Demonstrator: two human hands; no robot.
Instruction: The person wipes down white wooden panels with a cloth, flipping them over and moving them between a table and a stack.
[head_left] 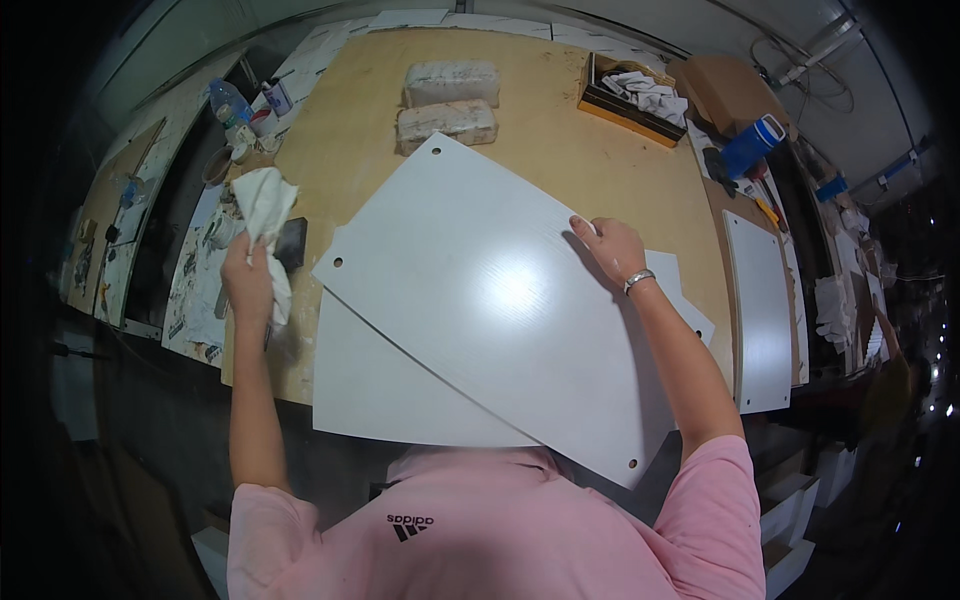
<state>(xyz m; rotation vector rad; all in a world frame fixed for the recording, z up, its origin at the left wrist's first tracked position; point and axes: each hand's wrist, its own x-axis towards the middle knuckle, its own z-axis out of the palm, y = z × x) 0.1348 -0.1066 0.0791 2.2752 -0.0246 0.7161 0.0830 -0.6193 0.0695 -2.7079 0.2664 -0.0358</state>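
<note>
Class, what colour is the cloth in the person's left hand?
The cloth is off-white; it shows best in the head view.

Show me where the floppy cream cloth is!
In the head view, the cream cloth is at left, in the left hand, beside the dark block.

Wkshp, w/ drilled panels (495, 310), tools (767, 212)

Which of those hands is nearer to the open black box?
Right. The right hand is at the edge of the upper white panel, on the near side of the box; the left hand holds a white cloth, far to its left.
</note>
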